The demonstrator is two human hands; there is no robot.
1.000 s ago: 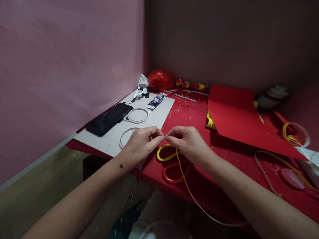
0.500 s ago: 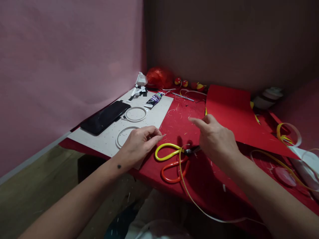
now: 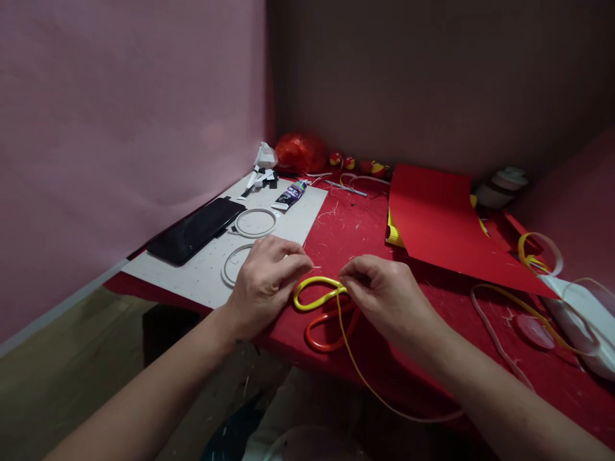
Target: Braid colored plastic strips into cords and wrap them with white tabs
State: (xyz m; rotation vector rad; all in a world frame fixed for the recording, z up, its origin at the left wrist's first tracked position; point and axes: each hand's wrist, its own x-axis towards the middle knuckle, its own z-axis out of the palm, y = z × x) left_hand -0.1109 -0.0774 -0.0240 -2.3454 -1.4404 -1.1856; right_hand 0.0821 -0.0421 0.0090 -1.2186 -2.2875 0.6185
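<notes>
My left hand is closed in a pinch, and a thin pale strip pokes out from its fingertips. Opposite it, my right hand also has thumb and forefinger pressed together; whatever they hold is too small to make out. Between and below both hands lie scissors with one yellow handle and one red handle, their blades hidden behind my right hand. A narrow yellow strip runs from close to the right fingertips over the scissors and hangs past the table edge.
Left, a grey-white board carries a black phone, pale rings and a paint-like tube. Red sheet lies right, with a curled ribbon beyond. A red plastic bag and small red-yellow figures stand behind.
My right hand has come down and left, from a pointing pose above the table to a pinch near my left hand. The left hand stays nearly in place, its pinch kept. The view has shifted slightly.
</notes>
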